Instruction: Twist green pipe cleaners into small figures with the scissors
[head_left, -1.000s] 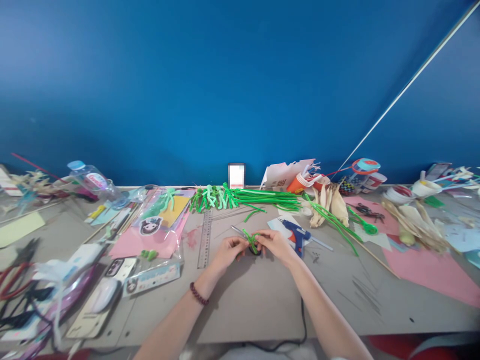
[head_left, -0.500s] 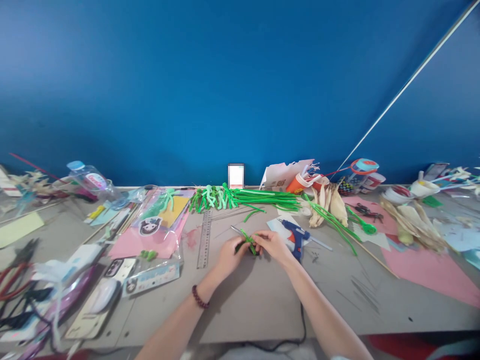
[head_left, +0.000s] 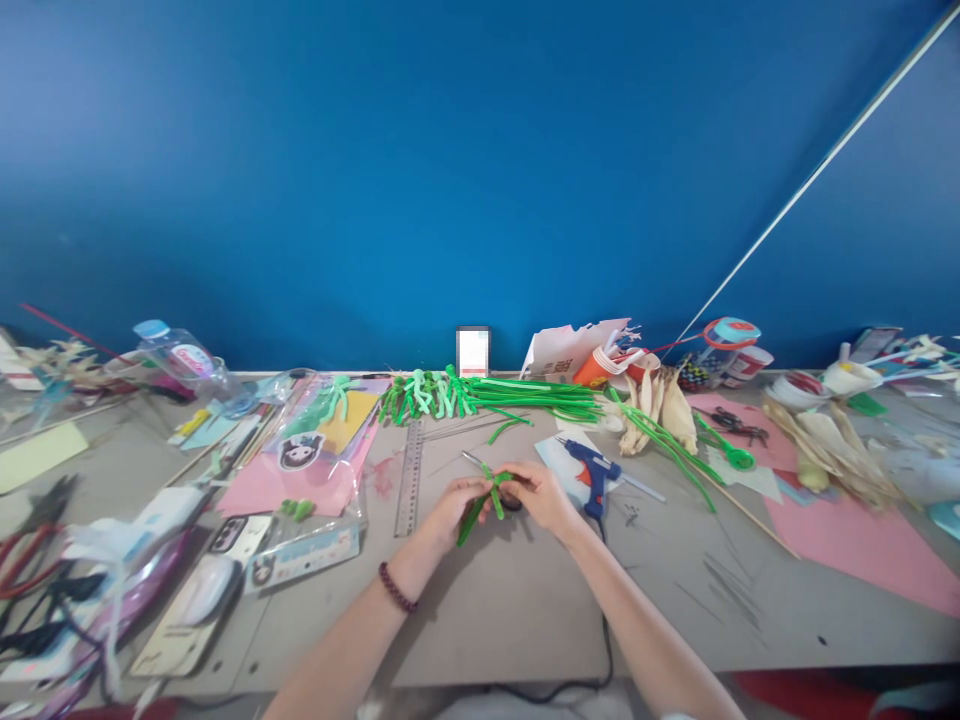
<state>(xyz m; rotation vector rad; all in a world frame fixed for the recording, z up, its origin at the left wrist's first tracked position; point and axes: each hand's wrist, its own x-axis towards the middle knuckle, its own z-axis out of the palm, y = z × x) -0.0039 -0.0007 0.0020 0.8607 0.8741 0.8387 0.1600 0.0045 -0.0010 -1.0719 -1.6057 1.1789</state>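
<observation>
Over the middle of the table, my left hand [head_left: 459,505] is closed, thumb and fingers pinching a bent green pipe cleaner [head_left: 498,500]. A second green length [head_left: 469,522] hangs down below those fingers. My right hand [head_left: 538,495] pinches the same pipe cleaner from the other side. Between the hands, a thin metal tip [head_left: 471,459] points up and left; a dark, rounded part shows below the right fingers, and I cannot tell what tool this is. Beyond them lies a bundle of green pipe cleaners [head_left: 540,397] with curled ends.
To the right sits a blue glue gun [head_left: 598,475], its cord running to the front edge. A clear ruler [head_left: 408,480] lies left of my hands. Further left are a phone [head_left: 184,615], pliers [head_left: 37,535] and a bottle [head_left: 184,355]. Pink paper [head_left: 862,545] covers the right side.
The pipe cleaner has turned between my fingers, and its green lengths now point down toward me. Both hands stay in nearly the same place.
</observation>
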